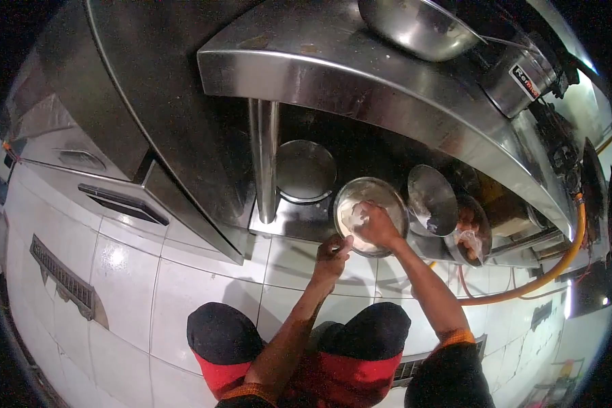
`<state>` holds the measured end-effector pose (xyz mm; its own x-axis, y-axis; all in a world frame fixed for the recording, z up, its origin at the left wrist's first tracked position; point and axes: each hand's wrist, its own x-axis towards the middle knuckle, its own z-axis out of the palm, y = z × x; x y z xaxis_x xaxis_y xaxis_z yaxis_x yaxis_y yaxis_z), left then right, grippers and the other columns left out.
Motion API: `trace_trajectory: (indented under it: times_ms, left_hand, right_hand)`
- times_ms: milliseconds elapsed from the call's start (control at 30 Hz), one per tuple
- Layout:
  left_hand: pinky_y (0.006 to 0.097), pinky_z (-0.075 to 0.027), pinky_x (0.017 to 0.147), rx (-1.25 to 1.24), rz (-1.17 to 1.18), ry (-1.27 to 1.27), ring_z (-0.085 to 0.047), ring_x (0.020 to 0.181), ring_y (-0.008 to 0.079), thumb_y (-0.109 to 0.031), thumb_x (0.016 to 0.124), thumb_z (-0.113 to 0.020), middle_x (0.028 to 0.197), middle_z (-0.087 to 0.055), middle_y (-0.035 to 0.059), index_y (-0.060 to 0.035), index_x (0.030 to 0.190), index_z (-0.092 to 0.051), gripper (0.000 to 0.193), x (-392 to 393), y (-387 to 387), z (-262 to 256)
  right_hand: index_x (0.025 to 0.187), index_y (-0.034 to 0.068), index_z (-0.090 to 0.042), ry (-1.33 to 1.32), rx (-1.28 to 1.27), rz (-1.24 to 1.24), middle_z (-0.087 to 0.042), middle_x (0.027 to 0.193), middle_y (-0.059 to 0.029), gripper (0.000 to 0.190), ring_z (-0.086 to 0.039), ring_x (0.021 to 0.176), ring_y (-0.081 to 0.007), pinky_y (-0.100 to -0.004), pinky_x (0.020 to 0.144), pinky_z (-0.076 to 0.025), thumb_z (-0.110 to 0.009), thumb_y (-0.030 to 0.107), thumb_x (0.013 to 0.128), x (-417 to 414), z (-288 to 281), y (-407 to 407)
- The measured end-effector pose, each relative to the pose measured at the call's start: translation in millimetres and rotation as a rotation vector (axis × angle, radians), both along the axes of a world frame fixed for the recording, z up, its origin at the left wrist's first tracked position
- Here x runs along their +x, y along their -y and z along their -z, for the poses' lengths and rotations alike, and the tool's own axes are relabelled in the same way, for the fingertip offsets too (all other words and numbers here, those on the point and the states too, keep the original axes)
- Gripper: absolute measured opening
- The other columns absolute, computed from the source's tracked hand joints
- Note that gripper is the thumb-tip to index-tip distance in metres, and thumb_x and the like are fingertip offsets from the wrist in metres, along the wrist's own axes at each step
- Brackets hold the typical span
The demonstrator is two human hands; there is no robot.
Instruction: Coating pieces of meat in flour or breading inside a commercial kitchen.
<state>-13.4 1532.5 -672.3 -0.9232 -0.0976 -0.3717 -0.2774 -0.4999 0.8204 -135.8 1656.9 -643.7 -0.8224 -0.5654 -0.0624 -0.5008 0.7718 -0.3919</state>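
Observation:
My right hand (376, 224) reaches into a round metal bowl (399, 204) that holds a pale, flour-like powder (362, 244). Its fingers close around a whitish lump (356, 217), whose exact nature I cannot make out. At the bowl's near left rim is my left hand (332, 257), fingers curled; whether they grip the rim is not clear. The bowl stands near the front edge of a low metal shelf (306, 227).
Left of the bowl stands a round metal pan (306, 171). To its right, a tilted metal bowl (431, 201) adjoins another bowl holding food pieces and clear plastic (470, 239). A steel worktop (311, 64) overhangs the shelf beside a post (263, 163). An orange hose (540, 283) curves down right.

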Motion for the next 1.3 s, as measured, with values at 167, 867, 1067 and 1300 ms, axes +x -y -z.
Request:
trace_trajectory:
  times_ms: [167, 867, 1067, 1300]
  left_hand:
    - [0.0323, -0.046, 0.078, -0.026, 0.010, 0.047, -0.053, 0.090, 0.0178, -0.036, 0.079, -0.062, 0.095, -0.054, 0.0070, -0.0026, 0.094, -0.056, 0.037, -1, 1, -3]
    - [0.0291, -0.046, 0.069, -0.013, -0.044, -0.001, -0.051, 0.078, 0.0143, -0.032, 0.079, -0.063, 0.082, -0.053, 0.0036, -0.0050, 0.083, -0.053, 0.029, -4, -2, 5]
    - [0.0312, -0.046, 0.078, -0.011, 0.002, 0.005, -0.052, 0.090, 0.0174, -0.033, 0.079, -0.063, 0.095, -0.054, 0.0075, -0.0011, 0.097, -0.055, 0.038, -2, 0, 4]
    - [0.0284, -0.047, 0.069, 0.009, -0.083, -0.037, -0.053, 0.077, 0.0123, -0.033, 0.080, -0.061, 0.080, -0.054, 0.0007, -0.0061, 0.078, -0.056, 0.027, -1, -4, -1]
  right_hand:
    - [0.100, 0.009, -0.059, -0.178, 0.028, -0.028, -0.059, 0.093, -0.0184, 0.036, -0.058, 0.074, -0.0361, -0.0420, 0.070, -0.047, -0.062, 0.012, 0.065, 14, -10, 7]
    - [0.107, 0.007, -0.056, -0.027, 0.046, 0.180, -0.060, 0.099, -0.0166, 0.035, -0.057, 0.092, -0.0308, -0.0381, 0.078, -0.045, -0.056, 0.028, 0.080, -18, -61, -24]
    - [0.102, 0.008, -0.059, -0.105, 0.045, -0.035, -0.061, 0.093, -0.0172, 0.030, -0.058, 0.085, -0.0335, -0.0403, 0.076, -0.045, -0.058, 0.021, 0.075, 4, -49, -7]
    - [0.103, 0.009, -0.060, -0.054, -0.060, -0.053, -0.059, 0.095, -0.0188, 0.034, -0.057, 0.088, -0.0315, -0.0416, 0.081, -0.044, -0.057, 0.011, 0.069, 9, -26, -20]
